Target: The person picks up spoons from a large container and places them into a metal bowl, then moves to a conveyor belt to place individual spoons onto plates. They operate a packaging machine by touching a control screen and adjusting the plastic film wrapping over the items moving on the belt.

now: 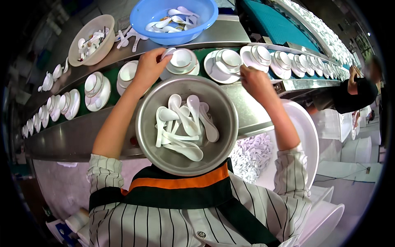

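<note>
My left hand (149, 66) pinches a white soup spoon (168, 52) at the left edge of a stacked plate, bowl and cup set (181, 58). Over the set to its right, my right hand (256, 82) grips the handle end of another white soup spoon (223, 68), whose bowl lies by that set's cup (231, 58). Below both hands, against my front, sits a round steel bowl (144, 119) holding several loose white spoons (189, 125). The sets stand in a row on a green belt (204, 52).
A blue basin (140, 22) of spoons and a beige tub (73, 55) of utensils sit on the far ledge. Lower right, a large white tub (312, 136) holds many small white pieces. Another person (356, 96) stands at the right, beside the line. A teal conveyor (273, 22) runs behind.
</note>
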A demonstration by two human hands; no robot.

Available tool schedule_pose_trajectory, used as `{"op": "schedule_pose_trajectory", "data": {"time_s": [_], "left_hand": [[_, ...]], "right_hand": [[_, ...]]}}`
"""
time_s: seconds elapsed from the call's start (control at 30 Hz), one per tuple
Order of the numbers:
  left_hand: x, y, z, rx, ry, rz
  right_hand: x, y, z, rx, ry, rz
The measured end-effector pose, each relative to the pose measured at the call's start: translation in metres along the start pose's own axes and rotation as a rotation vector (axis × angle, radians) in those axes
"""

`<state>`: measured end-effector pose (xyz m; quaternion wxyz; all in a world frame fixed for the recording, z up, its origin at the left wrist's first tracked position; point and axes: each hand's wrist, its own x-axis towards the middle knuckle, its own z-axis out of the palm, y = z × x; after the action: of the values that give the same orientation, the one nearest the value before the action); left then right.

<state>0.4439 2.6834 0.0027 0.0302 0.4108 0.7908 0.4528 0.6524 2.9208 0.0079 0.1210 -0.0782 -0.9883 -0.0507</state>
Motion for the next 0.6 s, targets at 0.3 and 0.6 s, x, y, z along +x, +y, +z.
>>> {"op": "schedule_pose_trajectory", "data": {"time_s": [0.3,0.6], "left_hand": [[0.014,-0.001,0.036,0.014,-0.024,0.028],[0.018,-0.018,0.033,-0.302,0.103,-0.096]], "right_hand": [[0.023,-0.020,0.098,0.140,0.099,-0.092],[0.019,0.009,0.109,0.189,0.240,0.127]]}}
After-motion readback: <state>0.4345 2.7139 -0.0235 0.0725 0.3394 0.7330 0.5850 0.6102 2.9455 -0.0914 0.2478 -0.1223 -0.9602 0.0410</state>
